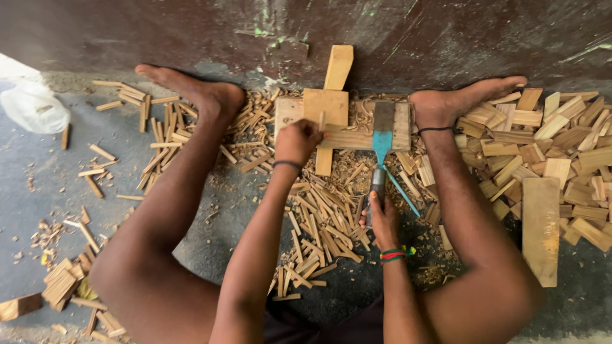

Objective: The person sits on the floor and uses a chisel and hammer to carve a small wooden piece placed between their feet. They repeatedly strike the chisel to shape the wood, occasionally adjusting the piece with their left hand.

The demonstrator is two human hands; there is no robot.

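Wooden offcuts cover the grey floor (38, 191) where a person sits with legs spread and bare feet braced near the dark wall (446, 38), so that the work lies between the knees within easy reach. The left hand (297, 141) is closed around a thin wooden stick (322, 121), pinching it upright on a flat chopping block (344, 137), which rests across a longer plank (338, 67); standing the stick on end probably lets the blade meet its grain from above. The right hand (384, 220) has its fingers wrapped tight around the handle of a broad cleaver-like blade (383, 124), whose flat steel lies on the block just right of the stick. Split sticks (319, 223) lie heaped below the block, and broader wooden blanks (548, 146) are piled to the right, near the right foot (459, 99). A crumpled white plastic bag (32, 108) lies at the far left; no label or sign is visible.
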